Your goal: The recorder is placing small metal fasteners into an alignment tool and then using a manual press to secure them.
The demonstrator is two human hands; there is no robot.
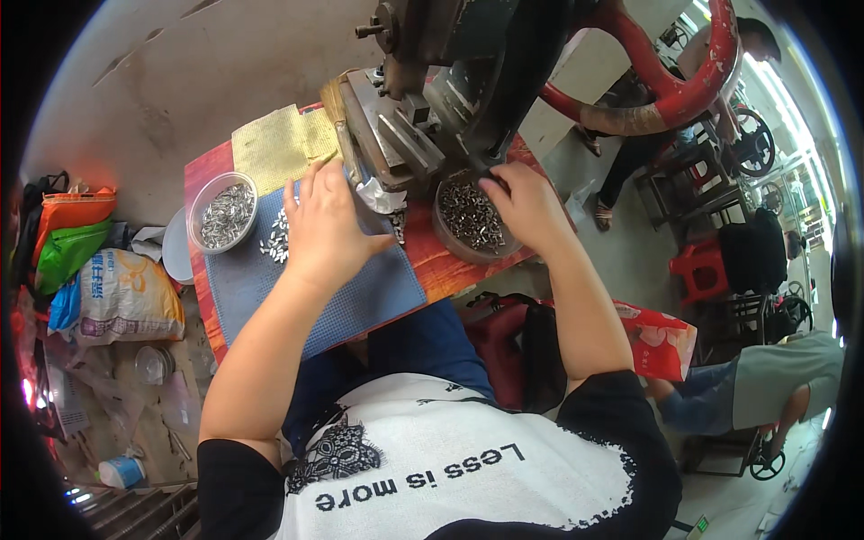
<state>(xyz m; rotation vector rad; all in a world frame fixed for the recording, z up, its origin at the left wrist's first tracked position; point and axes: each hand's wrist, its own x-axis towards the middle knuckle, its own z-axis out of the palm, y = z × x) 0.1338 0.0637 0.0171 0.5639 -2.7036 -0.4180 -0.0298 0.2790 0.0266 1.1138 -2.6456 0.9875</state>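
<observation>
Left hand (326,225) flat, spread on blue mat (360,301) mid-frame beside loose pieces (274,241); right hand (526,209) curled into dark tray (450,238), grasp unclear; feed singly, fingers clear of press (423,108).

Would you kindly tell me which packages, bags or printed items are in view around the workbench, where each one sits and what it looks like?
Printed sack: on the floor left of the bench, bulging, pale yellow-white with blue marks.
Orange bag: far left, above the sack, flat, orange.
Green bag: just beneath the orange one, crumpled, bright green.
Red packet: right of the person's right arm, soft, red with white pattern.
</observation>
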